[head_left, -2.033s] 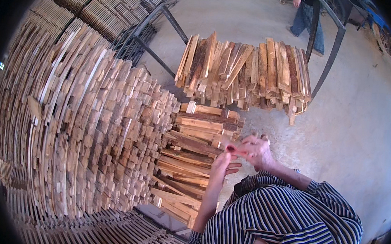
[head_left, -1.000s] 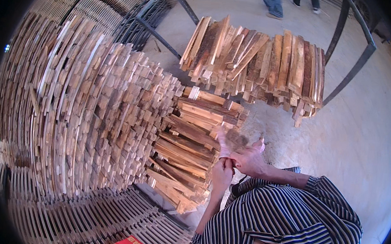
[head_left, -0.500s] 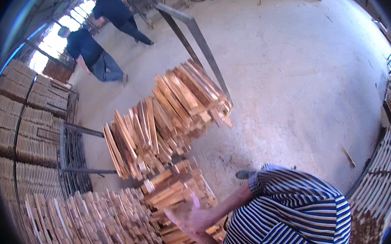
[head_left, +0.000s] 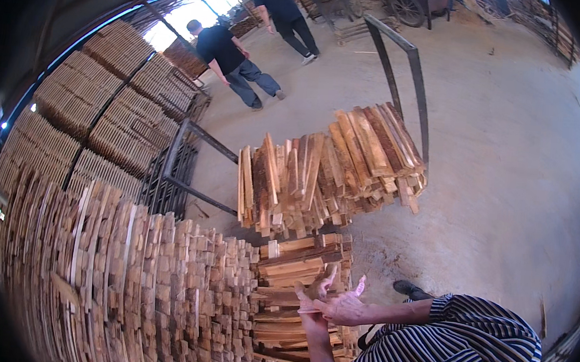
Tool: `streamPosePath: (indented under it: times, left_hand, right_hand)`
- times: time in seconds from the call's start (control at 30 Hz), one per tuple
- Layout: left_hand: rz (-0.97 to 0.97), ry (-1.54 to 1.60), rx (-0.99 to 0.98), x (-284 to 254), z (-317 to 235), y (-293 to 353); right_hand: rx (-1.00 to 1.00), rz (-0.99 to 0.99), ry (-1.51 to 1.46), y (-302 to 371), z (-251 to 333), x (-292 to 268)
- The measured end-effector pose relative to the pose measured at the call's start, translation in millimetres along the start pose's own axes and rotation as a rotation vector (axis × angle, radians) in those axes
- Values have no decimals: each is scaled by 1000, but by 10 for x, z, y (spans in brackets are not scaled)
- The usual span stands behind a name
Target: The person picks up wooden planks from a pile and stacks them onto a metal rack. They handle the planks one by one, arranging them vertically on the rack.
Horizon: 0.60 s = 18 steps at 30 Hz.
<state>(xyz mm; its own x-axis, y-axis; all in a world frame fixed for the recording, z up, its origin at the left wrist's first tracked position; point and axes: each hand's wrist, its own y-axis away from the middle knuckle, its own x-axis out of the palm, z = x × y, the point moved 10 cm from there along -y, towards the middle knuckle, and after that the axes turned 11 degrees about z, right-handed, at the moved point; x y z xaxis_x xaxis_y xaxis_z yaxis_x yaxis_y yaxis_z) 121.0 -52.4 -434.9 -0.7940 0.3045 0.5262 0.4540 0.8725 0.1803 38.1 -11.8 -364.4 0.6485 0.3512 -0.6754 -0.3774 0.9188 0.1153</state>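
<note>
My right hand (head_left: 343,307) reaches in from the striped sleeve, thumb spread away from the palm. Beside it and partly overlapped by it is my left hand (head_left: 314,300), raised with its fingers apart. Both look to hold nothing; where they overlap, contact cannot be made out. Under them lies a stack of short wooden slats (head_left: 286,329), laid crosswise. Just beyond it, a heap of rough wooden strips (head_left: 304,175) rests by a dark metal frame (head_left: 415,75).
On the left stands a large stack of slats (head_left: 141,285), with tall bundled slat piles (head_left: 74,92) behind. A metal rack (head_left: 170,159) juts out near them. Two people in dark shirts (head_left: 218,48) walk at the far left. A wheeled cart (head_left: 410,8) stands at the back on concrete floor (head_left: 500,162).
The view has swung left, so the wood piles sit further right in the picture. My left hand now shows its fingers beside the right. The two people have stepped onward.
</note>
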Motion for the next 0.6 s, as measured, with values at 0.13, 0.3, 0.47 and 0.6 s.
streamPosePath:
  times: [0.13,0.3,0.47,0.6]
  left_hand:
    - [-55,-236,324,-149,-293,127]
    - [-86,365,121,-707,194,-207]
    - [-177,403,53,-994,383,-420]
    - [-104,335,-14,-797,476,-618]
  right_hand:
    - [-77,-7,-53,-66,86,129]
    - [-120,-14,-46,-35,249,59]
    - [-236,56,3,-176,220,371]
    - [-240,-51,-37,-199,112,199]
